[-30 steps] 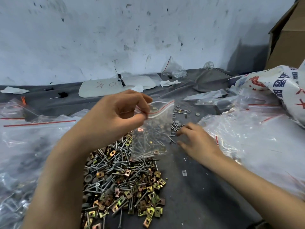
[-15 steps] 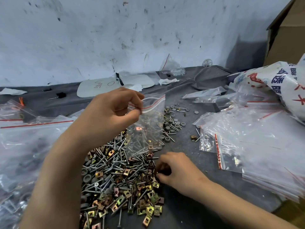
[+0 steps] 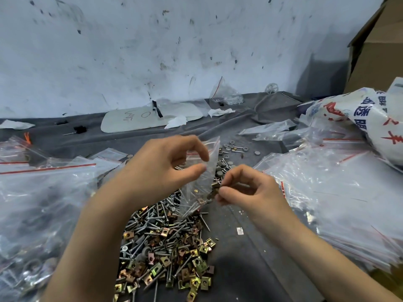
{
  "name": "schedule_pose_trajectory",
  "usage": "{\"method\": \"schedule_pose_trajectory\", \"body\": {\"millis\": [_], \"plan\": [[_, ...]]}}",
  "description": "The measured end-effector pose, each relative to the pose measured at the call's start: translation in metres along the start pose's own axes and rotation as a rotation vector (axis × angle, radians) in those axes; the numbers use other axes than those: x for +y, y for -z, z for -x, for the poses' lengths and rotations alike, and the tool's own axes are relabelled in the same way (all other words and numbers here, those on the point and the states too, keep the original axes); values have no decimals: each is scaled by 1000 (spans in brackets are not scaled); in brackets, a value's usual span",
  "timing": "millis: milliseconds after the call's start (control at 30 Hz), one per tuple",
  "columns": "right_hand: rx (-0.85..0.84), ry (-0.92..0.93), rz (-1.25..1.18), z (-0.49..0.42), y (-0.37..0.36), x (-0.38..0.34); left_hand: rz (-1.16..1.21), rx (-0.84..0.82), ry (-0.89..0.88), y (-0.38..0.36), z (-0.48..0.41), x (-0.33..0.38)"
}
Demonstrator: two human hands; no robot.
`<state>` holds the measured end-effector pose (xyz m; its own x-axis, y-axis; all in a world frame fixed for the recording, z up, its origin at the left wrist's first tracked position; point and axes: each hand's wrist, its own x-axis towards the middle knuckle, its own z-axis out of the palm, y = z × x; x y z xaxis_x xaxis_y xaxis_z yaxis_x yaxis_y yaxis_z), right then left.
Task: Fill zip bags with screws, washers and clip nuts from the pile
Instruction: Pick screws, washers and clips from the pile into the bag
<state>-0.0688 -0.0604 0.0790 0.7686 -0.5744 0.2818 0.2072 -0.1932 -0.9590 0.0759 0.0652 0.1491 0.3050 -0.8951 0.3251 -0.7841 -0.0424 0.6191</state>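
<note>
At frame centre, left hand [image 3: 165,171] pinches the zip bag [image 3: 196,192] by its upper edge; right hand [image 3: 250,189] pinches clip nuts [image 3: 215,185] at the bag's right side, above the pile [image 3: 165,247].

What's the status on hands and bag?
Left hand holds clear red-striped zip bag, screws inside. Right hand pinches brass clip nuts at the bag's edge. Nothing between them; mixed metal pile below.

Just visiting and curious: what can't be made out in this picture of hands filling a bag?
Head view:
Small brownish parts pinched by the right hand: blurred, count unclear.
Clear red-striped zip bag held by the left hand: contents smeared by motion.
Brown cardboard box: cut off by the right edge.
</note>
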Motion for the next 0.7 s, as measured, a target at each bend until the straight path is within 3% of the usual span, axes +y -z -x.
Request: {"method": "schedule_pose_trajectory", "body": {"millis": [233,700], "plan": [[28,72,-150,-6,-2,-27,-106,-37,-36,-9,-6,5],[-20,-4,-197,-7,1,-28,65,14,-74,-5,-2,8]]}}
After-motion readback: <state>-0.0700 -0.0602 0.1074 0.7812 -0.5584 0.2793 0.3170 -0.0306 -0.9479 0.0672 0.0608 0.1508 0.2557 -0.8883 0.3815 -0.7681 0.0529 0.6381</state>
